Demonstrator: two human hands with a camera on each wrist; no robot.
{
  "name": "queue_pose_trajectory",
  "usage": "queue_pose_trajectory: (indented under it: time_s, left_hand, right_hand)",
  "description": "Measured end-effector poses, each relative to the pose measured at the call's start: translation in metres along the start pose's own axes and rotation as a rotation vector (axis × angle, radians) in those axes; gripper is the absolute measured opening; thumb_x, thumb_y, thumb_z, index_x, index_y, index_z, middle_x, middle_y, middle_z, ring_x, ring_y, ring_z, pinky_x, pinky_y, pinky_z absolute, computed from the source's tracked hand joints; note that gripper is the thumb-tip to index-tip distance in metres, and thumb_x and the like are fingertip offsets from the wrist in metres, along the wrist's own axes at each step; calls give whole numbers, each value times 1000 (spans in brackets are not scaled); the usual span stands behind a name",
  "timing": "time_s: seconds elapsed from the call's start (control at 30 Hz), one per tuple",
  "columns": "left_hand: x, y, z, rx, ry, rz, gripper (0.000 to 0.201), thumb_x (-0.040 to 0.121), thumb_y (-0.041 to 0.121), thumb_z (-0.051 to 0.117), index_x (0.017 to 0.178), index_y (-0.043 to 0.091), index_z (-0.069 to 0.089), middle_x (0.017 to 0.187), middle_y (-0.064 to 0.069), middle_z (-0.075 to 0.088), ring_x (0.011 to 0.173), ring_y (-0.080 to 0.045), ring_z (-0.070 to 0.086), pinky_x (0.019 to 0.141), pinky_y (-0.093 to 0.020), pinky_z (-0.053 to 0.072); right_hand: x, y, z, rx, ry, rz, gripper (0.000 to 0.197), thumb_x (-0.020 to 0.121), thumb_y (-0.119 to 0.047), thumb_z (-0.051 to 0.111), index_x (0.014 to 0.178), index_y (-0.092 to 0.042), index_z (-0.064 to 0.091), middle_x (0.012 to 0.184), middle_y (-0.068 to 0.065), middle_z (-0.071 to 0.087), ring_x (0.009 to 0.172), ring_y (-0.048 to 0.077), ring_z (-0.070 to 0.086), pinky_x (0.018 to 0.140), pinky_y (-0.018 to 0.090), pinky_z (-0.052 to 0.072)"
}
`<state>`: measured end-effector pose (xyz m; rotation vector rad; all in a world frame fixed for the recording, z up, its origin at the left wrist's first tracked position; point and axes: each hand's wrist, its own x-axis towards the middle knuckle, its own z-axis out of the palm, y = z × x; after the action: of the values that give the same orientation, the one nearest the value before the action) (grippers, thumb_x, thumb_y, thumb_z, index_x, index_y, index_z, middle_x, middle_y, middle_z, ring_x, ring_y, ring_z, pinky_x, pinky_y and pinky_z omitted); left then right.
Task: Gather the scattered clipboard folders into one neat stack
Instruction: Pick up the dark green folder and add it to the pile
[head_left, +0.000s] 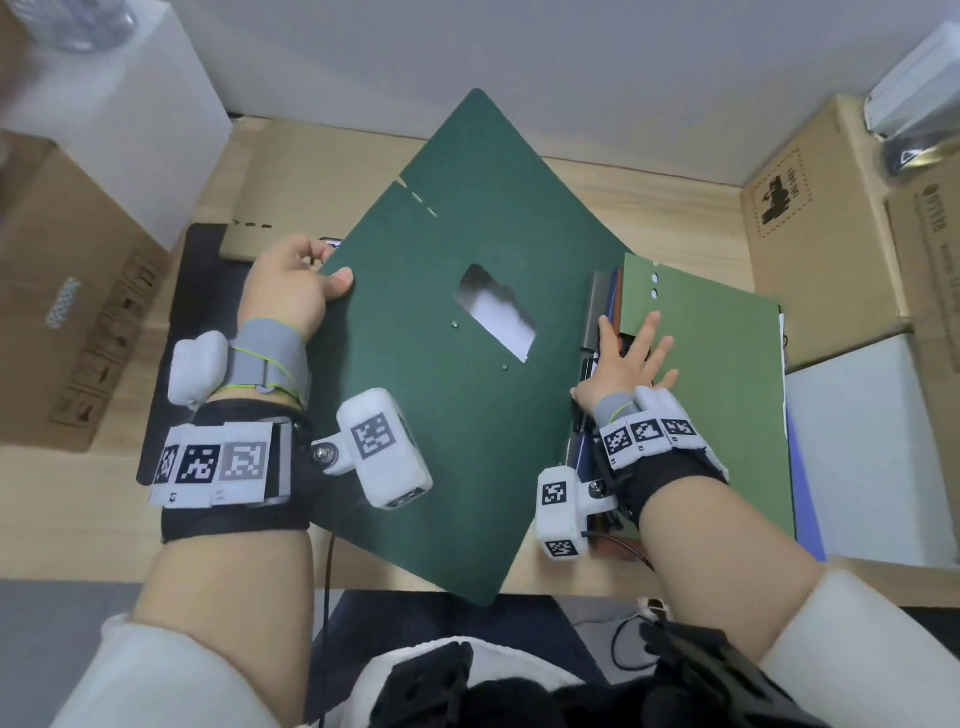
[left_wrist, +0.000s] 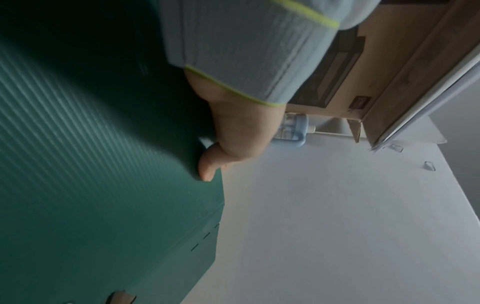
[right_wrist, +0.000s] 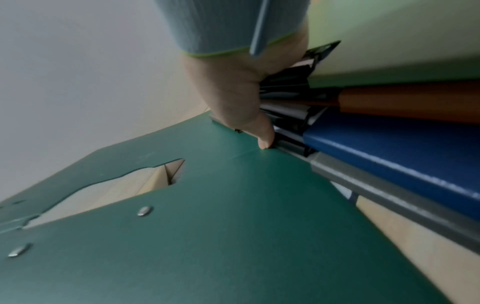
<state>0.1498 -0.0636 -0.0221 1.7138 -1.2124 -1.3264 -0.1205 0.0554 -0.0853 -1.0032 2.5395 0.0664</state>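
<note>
The dark green folder (head_left: 467, 364) is covering most of the wooden desk (head_left: 670, 208), tilted diagonally and hiding whatever is lying beneath it; through its cut-out window only a pale blur is showing. To its right the stack of folders (head_left: 727, 374) is sitting with a light green cover on top, while the orange and blue ones under it are showing only as edges in the right wrist view. Cardboard boxes (head_left: 810, 218) are flanking the desk, their printed marks too blurred to read. The left hand (head_left: 291, 291) is gripping the dark green folder's left edge, thumb on top and fingers tucked out of sight underneath. The right hand (head_left: 631, 358) is lying flat with fingers spread on the stack, its thumb touching the metal clip edge.
</note>
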Motion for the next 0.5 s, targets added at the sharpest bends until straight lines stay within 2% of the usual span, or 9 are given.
queue_pose_trajectory:
  time_s: [0.03,0.1,0.17,0.23,0.3,0.33,0.4,0.47,0.5]
  left_hand:
    - [0,4,-6,-11,10,17,16,63,15,67,58,25,55,73,-4,63,80,-25,57,88,-49,50]
    - [1,9,-15,-19,28,60,14,61,17,66,59,24,54,72,-5,58,81,-26,55,80,-41,48]
    - [2,14,-23,-31,26,103,16,64,16,67,59,24,54,69,-3,56,76,-25,53,77,-37,42]
    - [4,16,-27,-49,25,148,21,72,11,66,61,23,52,67,-1,53,66,-21,48,77,-34,38]
    - [7,21,-31,-62,54,204,25,76,8,63,62,23,50,64,3,50,60,-14,43,75,-30,35]
    - [8,26,-33,-76,70,230,26,78,8,63,63,24,49,61,6,50,58,-10,42,73,-27,34]
    - [11,35,-33,-118,93,287,32,82,3,60,65,26,48,48,14,55,50,1,45,62,-19,37]
    - [8,46,-34,-152,104,343,34,84,-1,58,68,27,47,41,26,54,43,10,46,55,-9,38]
    - [8,50,-34,-148,124,368,32,83,0,59,69,27,49,43,28,55,44,13,46,57,-8,38]
  right_hand:
    - [-1,-2,-1,-4,-5,0,87,84,-7,60,148,-43,13,156,3,-30,147,32,-20,117,53,-4]
    - [-3,-7,-4,6,-17,5,74,87,-16,58,147,-38,21,157,5,-28,147,32,-19,117,53,-4]
    - [-7,-23,-14,131,-13,-29,52,91,-33,53,141,-31,38,160,6,-19,148,30,-15,118,51,-3]
    - [-10,-44,-29,360,-68,-187,43,90,-44,48,129,-29,54,162,6,4,150,25,-4,119,43,0]
    - [-18,-67,-41,495,-185,-431,37,86,-50,50,114,-31,64,158,2,25,150,18,5,120,39,-1]
    - [-23,-76,-46,495,-229,-520,34,86,-48,53,111,-29,67,157,-2,26,150,16,4,120,39,-4]
    - [-25,-89,-53,421,-229,-605,33,85,-42,61,113,-25,66,159,-7,18,150,14,2,121,42,-5]
    - [-24,-96,-59,387,-172,-624,43,80,-41,68,118,-21,64,159,-9,17,149,15,10,121,43,4]
    - [-21,-99,-60,423,-150,-614,45,78,-40,71,118,-20,63,158,-9,20,147,15,17,120,44,10]
